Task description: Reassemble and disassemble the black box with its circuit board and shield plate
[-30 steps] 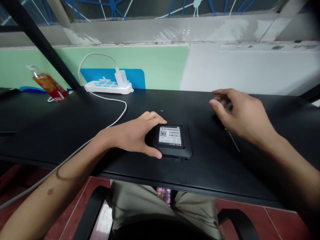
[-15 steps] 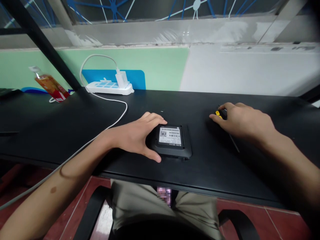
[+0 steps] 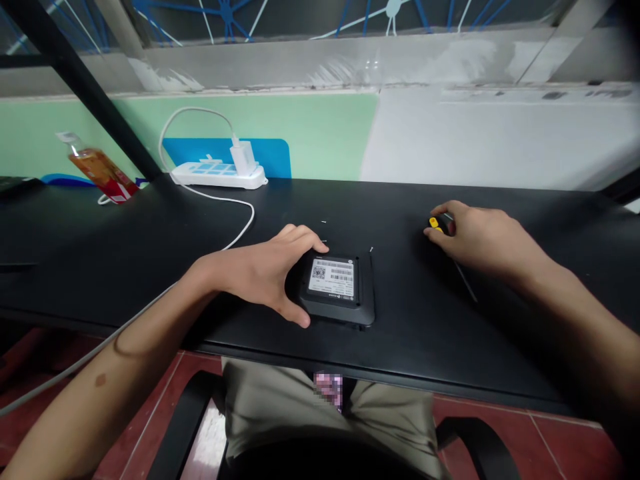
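Screws, or what look like them, lie loose on the far side of a flat black box [image 3: 366, 293]: two [image 3: 324, 221] beyond its far left corner, a third close by its far right. The box sits on the desk [image 3: 415, 347], label [image 3: 331, 279] up, near the front edge. The left hand [image 3: 264, 272] grips it by the left end, thumb at the near edge and fingers at the far one. The right hand [image 3: 485, 241] is well apart to the right, its fingers around the yellow-and-black handle of a screwdriver [image 3: 436, 225]; I cannot tell how firmly that grip closes, nor whether the tool is off the desk.

I judge the step in hand to be handling the screwdriver while steadying the box. Any next screw work calls for a sure hold on the handle, the tip turned downward, and the box kept from sliding.
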`<state>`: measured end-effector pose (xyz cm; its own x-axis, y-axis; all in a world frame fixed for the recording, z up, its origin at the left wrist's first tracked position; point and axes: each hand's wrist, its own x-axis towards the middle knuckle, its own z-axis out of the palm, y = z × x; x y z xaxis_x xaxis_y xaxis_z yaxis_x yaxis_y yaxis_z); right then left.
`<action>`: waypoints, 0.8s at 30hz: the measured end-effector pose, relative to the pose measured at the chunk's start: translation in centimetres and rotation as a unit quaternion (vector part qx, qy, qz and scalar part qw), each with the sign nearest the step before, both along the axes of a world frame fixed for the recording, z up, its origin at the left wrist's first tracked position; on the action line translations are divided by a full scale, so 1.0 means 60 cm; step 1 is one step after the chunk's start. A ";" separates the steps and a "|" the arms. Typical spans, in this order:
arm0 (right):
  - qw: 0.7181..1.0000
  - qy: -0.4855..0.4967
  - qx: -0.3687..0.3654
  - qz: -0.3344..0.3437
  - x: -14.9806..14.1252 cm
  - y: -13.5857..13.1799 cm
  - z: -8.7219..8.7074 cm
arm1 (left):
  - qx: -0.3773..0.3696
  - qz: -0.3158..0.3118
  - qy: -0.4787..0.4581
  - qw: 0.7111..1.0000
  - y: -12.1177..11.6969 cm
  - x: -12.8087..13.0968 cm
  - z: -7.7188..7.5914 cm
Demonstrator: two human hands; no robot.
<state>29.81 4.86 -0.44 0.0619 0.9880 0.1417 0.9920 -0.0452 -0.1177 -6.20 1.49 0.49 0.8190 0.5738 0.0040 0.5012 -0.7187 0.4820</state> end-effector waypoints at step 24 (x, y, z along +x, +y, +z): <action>0.858 0.395 0.300 0.134 -0.071 -0.028 -0.013 | -0.005 -0.012 -0.002 1.000 0.001 0.000 0.005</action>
<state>25.54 3.21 -1.20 0.1548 0.7459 0.6479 0.5564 0.4760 -0.6810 -6.19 1.53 0.77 0.8325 0.5540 0.0016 0.4820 -0.7257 0.4909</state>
